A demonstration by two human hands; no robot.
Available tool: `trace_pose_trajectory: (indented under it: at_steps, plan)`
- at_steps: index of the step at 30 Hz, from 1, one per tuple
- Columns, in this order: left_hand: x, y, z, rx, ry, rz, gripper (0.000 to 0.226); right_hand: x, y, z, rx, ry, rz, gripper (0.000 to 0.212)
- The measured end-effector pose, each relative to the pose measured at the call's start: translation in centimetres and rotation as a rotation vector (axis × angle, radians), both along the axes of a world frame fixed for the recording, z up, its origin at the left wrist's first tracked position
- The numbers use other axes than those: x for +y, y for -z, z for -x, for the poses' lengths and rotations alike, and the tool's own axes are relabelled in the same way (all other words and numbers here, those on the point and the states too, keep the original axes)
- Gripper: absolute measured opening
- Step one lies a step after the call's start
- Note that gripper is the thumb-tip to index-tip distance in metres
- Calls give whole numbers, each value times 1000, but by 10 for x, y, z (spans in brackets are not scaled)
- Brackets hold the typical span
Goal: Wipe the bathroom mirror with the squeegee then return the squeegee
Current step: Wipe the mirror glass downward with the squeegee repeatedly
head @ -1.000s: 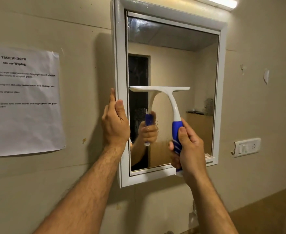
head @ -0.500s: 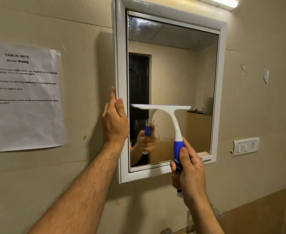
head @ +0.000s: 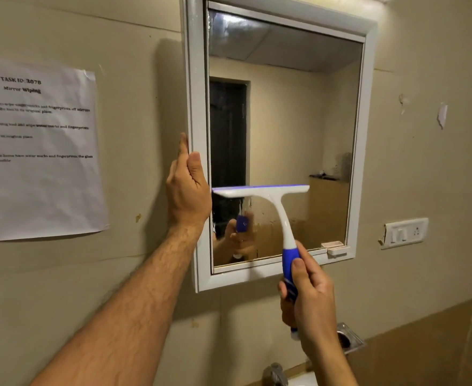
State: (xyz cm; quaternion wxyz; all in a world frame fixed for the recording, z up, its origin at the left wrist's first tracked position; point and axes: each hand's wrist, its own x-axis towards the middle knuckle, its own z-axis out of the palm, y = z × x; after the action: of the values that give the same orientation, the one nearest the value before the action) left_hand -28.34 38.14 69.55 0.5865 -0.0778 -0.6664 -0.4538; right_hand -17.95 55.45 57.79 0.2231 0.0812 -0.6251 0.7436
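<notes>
The bathroom mirror (head: 285, 107) hangs on the wall in a white frame (head: 195, 79). A white squeegee (head: 259, 192) with a blue handle lies with its blade flat across the lower part of the glass. My right hand (head: 310, 299) grips the blue handle below the frame's bottom edge. My left hand (head: 188, 190) holds the frame's left side, fingers straight up along its outer edge and thumb on its front. Smears and drops show on the glass below the blade.
A printed paper sheet (head: 34, 151) is stuck to the wall on the left. A white switch plate (head: 404, 232) sits to the right of the mirror. A metal tap (head: 276, 373) and a wall fitting (head: 349, 341) lie below my right hand.
My right hand has drawn the squeegee down the glass from mid-height to the lower part. My left hand stays on the frame's left side.
</notes>
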Motion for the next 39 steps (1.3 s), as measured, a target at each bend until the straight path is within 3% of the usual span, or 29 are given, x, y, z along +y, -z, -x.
trace_pose_trajectory:
  at_steps: [5,14,24,33,39]
  plan:
    - [1,-1,-4,-4,8,-8,44,-3,-32,8,59,-34,4,25]
    - [0,2,3,18,31,-16,45,3,33,-6,-76,-40,25,24]
    - [-1,2,1,19,25,8,45,-2,-21,10,49,-39,53,25]
    - [1,2,0,43,37,-6,43,-1,38,-10,-87,-24,10,27]
    - [3,3,-2,13,3,-5,44,4,-7,-7,-7,-21,-12,26]
